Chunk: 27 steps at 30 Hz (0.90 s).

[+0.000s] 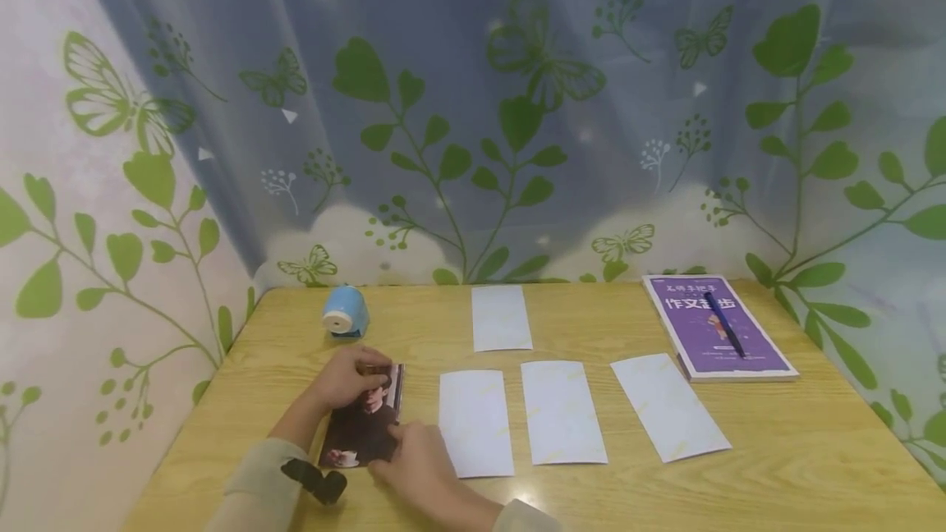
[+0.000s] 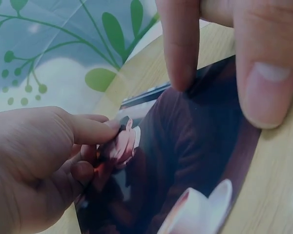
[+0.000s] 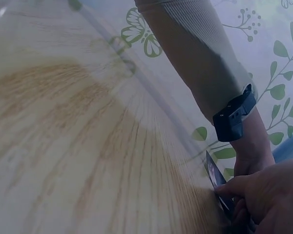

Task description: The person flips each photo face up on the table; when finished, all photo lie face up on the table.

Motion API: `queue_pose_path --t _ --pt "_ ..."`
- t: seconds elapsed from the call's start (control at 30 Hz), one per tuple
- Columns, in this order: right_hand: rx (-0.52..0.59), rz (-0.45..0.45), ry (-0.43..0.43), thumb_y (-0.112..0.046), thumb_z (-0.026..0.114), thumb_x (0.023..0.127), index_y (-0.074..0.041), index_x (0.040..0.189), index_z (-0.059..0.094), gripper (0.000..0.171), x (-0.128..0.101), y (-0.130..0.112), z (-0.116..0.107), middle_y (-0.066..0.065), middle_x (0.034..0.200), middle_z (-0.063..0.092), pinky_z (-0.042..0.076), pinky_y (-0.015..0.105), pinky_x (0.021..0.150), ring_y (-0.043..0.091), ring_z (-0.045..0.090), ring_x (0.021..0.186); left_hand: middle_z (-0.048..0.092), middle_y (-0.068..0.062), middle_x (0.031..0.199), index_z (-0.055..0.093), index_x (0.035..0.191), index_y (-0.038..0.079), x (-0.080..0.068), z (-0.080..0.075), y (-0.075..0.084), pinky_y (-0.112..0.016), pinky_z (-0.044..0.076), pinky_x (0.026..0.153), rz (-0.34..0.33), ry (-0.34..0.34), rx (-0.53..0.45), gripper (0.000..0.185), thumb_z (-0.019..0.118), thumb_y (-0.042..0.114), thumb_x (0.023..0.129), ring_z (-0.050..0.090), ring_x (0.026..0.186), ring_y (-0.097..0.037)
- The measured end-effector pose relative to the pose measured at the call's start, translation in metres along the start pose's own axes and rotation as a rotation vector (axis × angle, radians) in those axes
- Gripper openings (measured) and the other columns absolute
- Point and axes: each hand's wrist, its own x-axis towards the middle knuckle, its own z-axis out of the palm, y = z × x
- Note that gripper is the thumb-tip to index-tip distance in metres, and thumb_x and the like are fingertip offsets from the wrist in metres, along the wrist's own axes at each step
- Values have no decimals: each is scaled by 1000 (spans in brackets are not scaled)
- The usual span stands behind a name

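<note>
Both hands pinched a photo on the table: left hand at top, right hand at bottom; lifting by edges would likely avoid smudges.

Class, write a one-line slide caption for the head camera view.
Both hands, left hand and right hand, hold a dark photo on the wooden table beside white sheets.

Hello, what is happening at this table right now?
A person sits at a wooden table and handles a dark photo with both hands. The left hand pinches its far edge, and the right hand pinches its near corner. Four white sheets lie face down beside it.
</note>
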Motion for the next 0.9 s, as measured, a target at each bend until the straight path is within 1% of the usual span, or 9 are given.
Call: queue_pose_path --t 0.1,0.17,0.23,0.37,0.5,0.6,0.73,0.83,0.9 --pt "-9 -19 -2 -19 83 78 8 121 67 53 0 0 -5 -12 51 53 41 16 45 -3 45 44 68 -21 114 74 110 -3 2 -1 3 -47 57 87 6 -12 -9 23 72 2 87 64 108 -38" --pt "-6 -34 -4 -20 83 79 6 122 68 52 1 0 -9 -13 50 52 41 16 45 -3 44 43 67 -22 115 73 111 -4 2 -2 4 -46 57 87 9 -19 -11 24 72 1 87 64 106 -37" --pt "-8 -48 -1 -20 83 79 3 122 68 51 1 -1 -14 -13 49 51 39 17 43 -3 43 42 67 -22 116 73 112 -4 3 -3 7 -41 58 82 -1 -26 -17 25 72 2 87 66 100 -32" --pt "-12 -33 -1 -21 82 80 5 125 66 54 1 0 -26 -12 50 51 39 19 42 -1 42 40 65 -26 120 70 118 -5 5 -4 11 -29 55 62 -32 -69 -88 29 70 5 91 66 73 -19" --pt "-32 -15 -3 -21 82 81 9 126 64 57 2 1 -36 -12 48 50 41 18 45 0 40 38 67 -25 113 67 123 -4 7 -4 18 -28 51 48 -66 -116 -192 32 68 7 94 59 51 -14" --pt "-14 -10 -16 -22 81 82 11 128 61 60 2 2 -44 -12 45 50 40 18 40 -1 39 34 71 -22 102 67 125 -1 9 -2 25 -29 47 42 -83 -152 -211 32 67 10 94 50 41 -12" --pt "-13 -10 -36 -24 81 83 12 130 58 64 0 9 -59 -11 46 51 35 15 36 -1 40 32 73 -22 99 65 128 2 13 4 37 -29 41 37 -94 -218 -218 33 65 15 97 39 35 -8" --pt "-39 -25 -78 -25 82 82 12 132 57 66 -5 15 -73 -11 52 54 38 14 41 -1 42 39 72 -21 104 65 129 5 16 10 44 -29 37 34 -102 -250 -217 34 64 18 98 33 32 -5" --pt "-45 -34 -122 -24 84 80 11 133 56 69 -8 19 -81 -11 59 57 43 15 45 0 44 44 72 -19 104 66 128 9 17 13 47 -29 36 33 -107 -258 -191 33 65 20 98 32 32 -5"
